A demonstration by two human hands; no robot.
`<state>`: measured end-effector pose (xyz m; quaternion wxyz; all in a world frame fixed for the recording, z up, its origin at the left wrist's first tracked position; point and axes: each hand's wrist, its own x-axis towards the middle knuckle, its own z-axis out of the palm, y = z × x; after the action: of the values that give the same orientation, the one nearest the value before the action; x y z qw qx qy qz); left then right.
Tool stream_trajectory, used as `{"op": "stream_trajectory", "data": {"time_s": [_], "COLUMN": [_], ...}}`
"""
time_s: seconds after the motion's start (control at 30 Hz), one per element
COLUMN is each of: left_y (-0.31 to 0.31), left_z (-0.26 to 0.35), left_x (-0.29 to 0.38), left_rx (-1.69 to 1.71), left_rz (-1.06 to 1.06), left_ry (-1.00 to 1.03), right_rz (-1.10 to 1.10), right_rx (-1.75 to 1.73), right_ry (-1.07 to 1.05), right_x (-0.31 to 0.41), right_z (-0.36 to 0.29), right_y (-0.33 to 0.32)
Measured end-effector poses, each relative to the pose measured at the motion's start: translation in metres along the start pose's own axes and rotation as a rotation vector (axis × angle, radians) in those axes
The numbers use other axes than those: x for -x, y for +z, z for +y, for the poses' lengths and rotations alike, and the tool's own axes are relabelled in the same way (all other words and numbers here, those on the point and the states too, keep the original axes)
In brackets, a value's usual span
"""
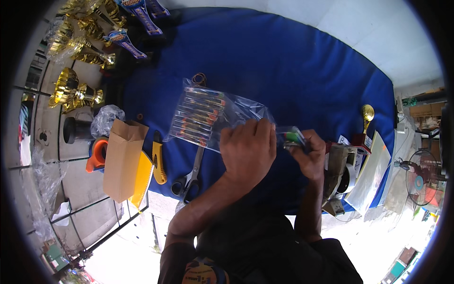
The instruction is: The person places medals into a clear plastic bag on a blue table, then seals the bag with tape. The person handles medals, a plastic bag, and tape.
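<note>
A clear plastic bag (244, 103) lies on the blue cloth (276, 53), holding a row of several thin, wrapped items (198, 115) with coloured edges. My left hand (248, 149) is closed over the bag's right part, pinching the film. To its right, my right hand (308, 154) grips a small clear-wrapped object (294, 136) with a green patch, beside the bag's end; its exact kind is unclear. Black-handled scissors (191, 179) lie below the bag, blades partly beneath it. A yellow utility knife (158, 159) rests left of the scissors.
A brown cardboard box (122, 163), a yellow envelope (142, 177) and an orange-handled tape dispenser (97, 156) stand at left. Gold trophies (67, 85) fill the upper left. At right are a tape dispenser (337, 174), a small trophy (368, 113) and plastic sheets (370, 174).
</note>
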<state>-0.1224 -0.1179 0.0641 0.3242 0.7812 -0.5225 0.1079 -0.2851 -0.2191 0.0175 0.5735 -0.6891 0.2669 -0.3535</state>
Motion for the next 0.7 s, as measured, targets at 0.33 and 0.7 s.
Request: {"op": "stream_trajectory", "data": {"time_s": [0.33, 0.7], "left_y": [-0.013, -0.056], "left_z": [0.003, -0.092], "left_x": [-0.007, 0.003], "left_rx": [0.037, -0.064], "left_rz": [0.019, 0.079], "left_ry": [0.038, -0.322], "right_rz": [-0.119, -0.071], "right_rx": [0.415, 0.618], "right_ry": [-0.014, -0.314], "right_x": [-0.002, -0.014], "right_z": [-0.007, 0.008], "right_y": [0.047, 0.081]}}
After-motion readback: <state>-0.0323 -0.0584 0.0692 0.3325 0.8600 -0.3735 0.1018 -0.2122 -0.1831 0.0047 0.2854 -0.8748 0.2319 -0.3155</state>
